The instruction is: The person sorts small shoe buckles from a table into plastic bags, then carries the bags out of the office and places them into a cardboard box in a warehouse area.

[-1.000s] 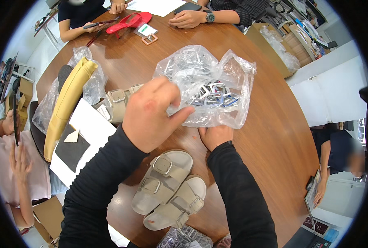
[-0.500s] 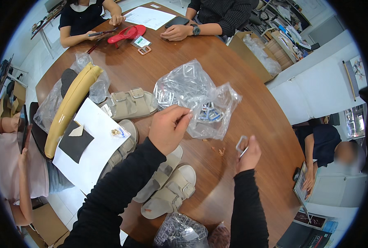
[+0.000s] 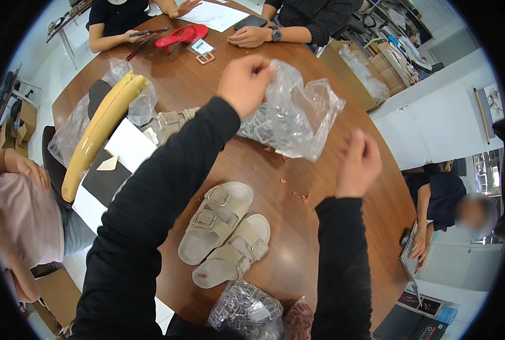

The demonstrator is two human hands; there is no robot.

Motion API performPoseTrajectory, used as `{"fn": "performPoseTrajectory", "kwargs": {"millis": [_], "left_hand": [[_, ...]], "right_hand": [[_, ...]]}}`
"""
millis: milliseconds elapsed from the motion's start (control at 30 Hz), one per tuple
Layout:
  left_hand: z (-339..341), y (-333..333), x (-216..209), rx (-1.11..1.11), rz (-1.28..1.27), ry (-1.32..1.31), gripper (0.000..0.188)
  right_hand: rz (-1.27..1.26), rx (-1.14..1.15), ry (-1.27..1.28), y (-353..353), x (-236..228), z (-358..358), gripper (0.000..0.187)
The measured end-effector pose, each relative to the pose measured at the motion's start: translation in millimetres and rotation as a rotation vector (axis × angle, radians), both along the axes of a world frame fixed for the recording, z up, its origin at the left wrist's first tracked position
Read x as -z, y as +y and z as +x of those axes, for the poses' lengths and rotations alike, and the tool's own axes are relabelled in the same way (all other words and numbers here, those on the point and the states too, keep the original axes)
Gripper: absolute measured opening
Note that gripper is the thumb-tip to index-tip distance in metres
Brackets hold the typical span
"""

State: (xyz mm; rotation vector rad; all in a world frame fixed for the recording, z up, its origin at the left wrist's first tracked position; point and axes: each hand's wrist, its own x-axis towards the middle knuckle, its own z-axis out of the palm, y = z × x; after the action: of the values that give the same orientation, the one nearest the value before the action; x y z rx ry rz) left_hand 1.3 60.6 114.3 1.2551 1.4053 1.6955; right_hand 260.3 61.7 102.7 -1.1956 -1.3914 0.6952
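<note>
My left hand [image 3: 244,85] is closed on the upper rim of a clear plastic bag [image 3: 303,107], pulling it up above the table. Metal buckles [image 3: 259,124] show through the bag's lower part. My right hand [image 3: 359,164] is raised just right of the bag, apart from it; its fingers are blurred and no buckle shows in them. Nearer to me lies a pair of beige two-strap sandals, one sandal [image 3: 215,221] beside the other sandal [image 3: 233,251]. Another beige sandal [image 3: 172,123] is partly hidden behind my left arm.
Left on the round table [image 3: 298,238] lie a yellow padded roll [image 3: 102,136], white paper [image 3: 133,144] and a dark swatch [image 3: 106,178]. A red flip-flop [image 3: 181,35] and a brown buckle [image 3: 205,58] are at the far side. A bag of buckles [image 3: 246,311] is near me. Other people sit around.
My left hand has moved away from me and lifted the bag's rim. The right hand has risen, and the buckle it held no longer shows. The bag has shifted farther off.
</note>
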Motion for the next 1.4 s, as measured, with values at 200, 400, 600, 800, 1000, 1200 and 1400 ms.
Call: {"fn": "performPoseTrajectory", "kwargs": {"millis": [200,400,600,800,1000,1200,1400], "left_hand": [[0.7,40.3,-32.9,0.069,-0.076,0.007,0.021],[6.7,49.9,-51.7,0.156,0.025,-0.072,0.020],[5.3,60.0,-89.8,0.243,0.007,-0.044,0.021],[28.5,82.7,-85.5,0.181,0.085,0.065,0.018],[76.9,73.2,-46.5,0.058,0.219,0.221,0.018],[93.2,36.8,-5.8,0.105,0.248,0.181,0.015],[80.4,-7.9,19.7,0.080,0.213,0.151,0.022]], "right_hand": [[-0.553,0.041,-0.888,-67.2,82.0,47.5,0.050],[-0.395,-0.184,-0.855,-47.8,108.7,-22.5,0.071],[-0.299,-0.161,-0.892,18.8,99.2,-71.0,0.065],[0.153,-0.179,-1.216,44.0,145.8,-97.6,0.052],[-0.105,-0.740,-0.937,30.8,141.6,-68.8,0.047],[0.027,-0.645,-1.188,-7.7,137.7,-29.6,0.063],[0.169,-0.429,-0.802,-27.6,154.4,-55.1,0.040]]}}
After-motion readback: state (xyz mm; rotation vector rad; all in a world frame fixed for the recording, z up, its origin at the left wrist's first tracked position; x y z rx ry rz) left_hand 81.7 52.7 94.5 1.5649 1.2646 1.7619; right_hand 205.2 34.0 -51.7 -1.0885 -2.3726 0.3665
